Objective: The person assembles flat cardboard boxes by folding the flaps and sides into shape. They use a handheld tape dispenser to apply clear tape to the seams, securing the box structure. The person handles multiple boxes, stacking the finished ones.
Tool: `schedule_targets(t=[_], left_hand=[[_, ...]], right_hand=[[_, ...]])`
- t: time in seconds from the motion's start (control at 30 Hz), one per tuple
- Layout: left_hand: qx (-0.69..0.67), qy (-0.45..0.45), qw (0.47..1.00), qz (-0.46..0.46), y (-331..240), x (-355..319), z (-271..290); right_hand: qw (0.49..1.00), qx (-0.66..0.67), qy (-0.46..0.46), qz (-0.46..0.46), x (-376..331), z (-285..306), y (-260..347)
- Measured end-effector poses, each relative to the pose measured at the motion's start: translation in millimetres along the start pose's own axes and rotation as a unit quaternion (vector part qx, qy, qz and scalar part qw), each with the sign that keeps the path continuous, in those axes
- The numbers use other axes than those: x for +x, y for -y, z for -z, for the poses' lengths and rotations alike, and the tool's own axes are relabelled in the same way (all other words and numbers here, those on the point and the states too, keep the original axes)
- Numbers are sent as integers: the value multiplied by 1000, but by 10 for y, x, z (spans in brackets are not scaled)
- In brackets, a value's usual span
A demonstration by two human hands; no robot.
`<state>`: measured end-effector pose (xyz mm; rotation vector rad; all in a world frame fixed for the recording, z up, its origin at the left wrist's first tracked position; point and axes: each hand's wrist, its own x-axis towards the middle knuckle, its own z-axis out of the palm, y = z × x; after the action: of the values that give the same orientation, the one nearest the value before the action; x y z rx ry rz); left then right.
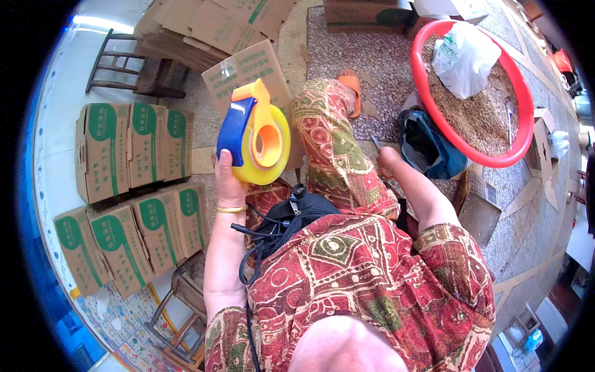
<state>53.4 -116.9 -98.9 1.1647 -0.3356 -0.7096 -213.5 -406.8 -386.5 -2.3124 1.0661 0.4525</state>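
My left hand [229,183] is wrapped round a tape dispenser [235,124], blue and orange, with a wide roll of yellow tape [284,146] on it. It is raised in front of a brown cardboard box [226,68] with green print, which it partly hides. Off to the right, by my knee, my right hand [389,160] is closed on a small pointed blade [375,142]; its handle is hidden in the fingers. A dark blue bag [449,160] with its mouth open lies just beyond that hand.
A red basin [420,68] of brown grain-like bits holds a white plastic bag [468,62]. Closed cartons [145,146] stand in two rows at left. Flattened cardboard [186,31] is piled at the back, near a wooden chair [152,74]. A metal dustpan-like tray [480,217] lies at right.
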Motion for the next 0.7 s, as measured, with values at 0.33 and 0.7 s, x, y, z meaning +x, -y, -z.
schedule_targets(t=[0.33, 0.7], left_hand=[[87, 82, 986, -120, -402, 51, -725], [293, 181, 902, -260, -452, 233, -1484]], right_hand=[[751, 601, -12, 274, -818, 2293, 1490], [616, 688, -1, 384, -1780, 2536, 2392]])
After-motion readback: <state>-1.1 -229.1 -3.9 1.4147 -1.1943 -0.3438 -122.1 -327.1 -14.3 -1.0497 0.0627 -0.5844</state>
